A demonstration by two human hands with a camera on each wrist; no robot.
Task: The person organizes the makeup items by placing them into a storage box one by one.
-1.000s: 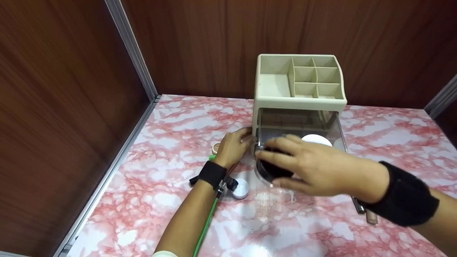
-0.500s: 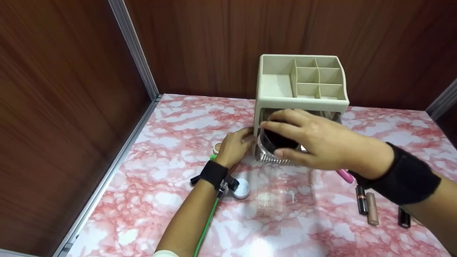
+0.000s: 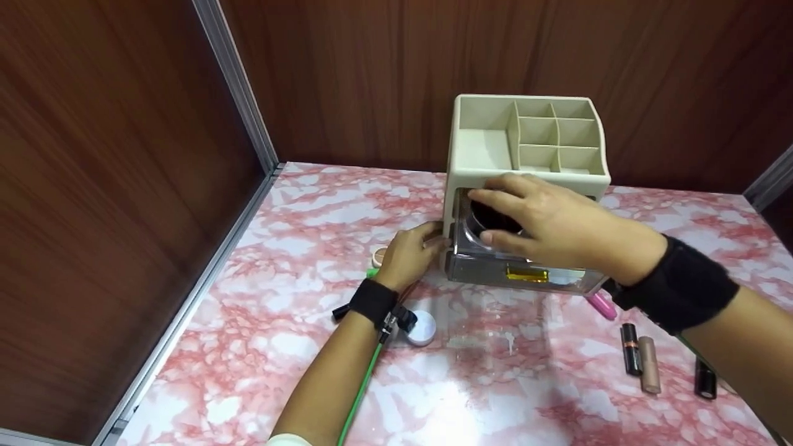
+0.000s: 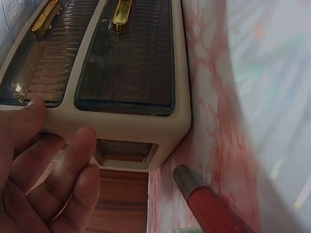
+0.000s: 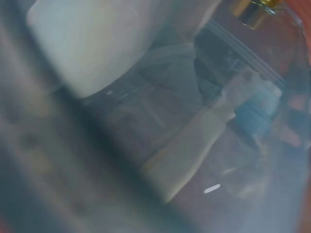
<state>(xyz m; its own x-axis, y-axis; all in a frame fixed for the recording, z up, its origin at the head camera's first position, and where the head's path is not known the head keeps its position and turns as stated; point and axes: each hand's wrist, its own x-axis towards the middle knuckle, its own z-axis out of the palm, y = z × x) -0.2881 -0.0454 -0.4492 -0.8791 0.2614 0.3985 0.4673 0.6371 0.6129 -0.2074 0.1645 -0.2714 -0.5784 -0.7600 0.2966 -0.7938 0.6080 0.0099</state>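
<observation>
In the head view, the right hand (image 3: 551, 223) curled its thumb and fingers round a dark round container (image 3: 492, 215), over the pulled-out drawer (image 3: 476, 269) of a cream organizer (image 3: 471, 176); whether it touched the drawer's bottom was unclear. The left hand (image 3: 406, 255) gripped the organizer's left edge.

In the left wrist view, the thumb (image 4: 33, 114) pressed the front frame, the other fingers loosely bent beside it. A red tube (image 4: 214, 208) lay nearby.

In the right wrist view, blurred clear plastic hid the grip.

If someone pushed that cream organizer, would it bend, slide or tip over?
The cream organizer is probably stiff, as it looks like moulded plastic with straight edges. It may slide, since the tabletop looks glossy, with a bright glare. Tipping seems less likely, given its broad, boxy shape.
</observation>
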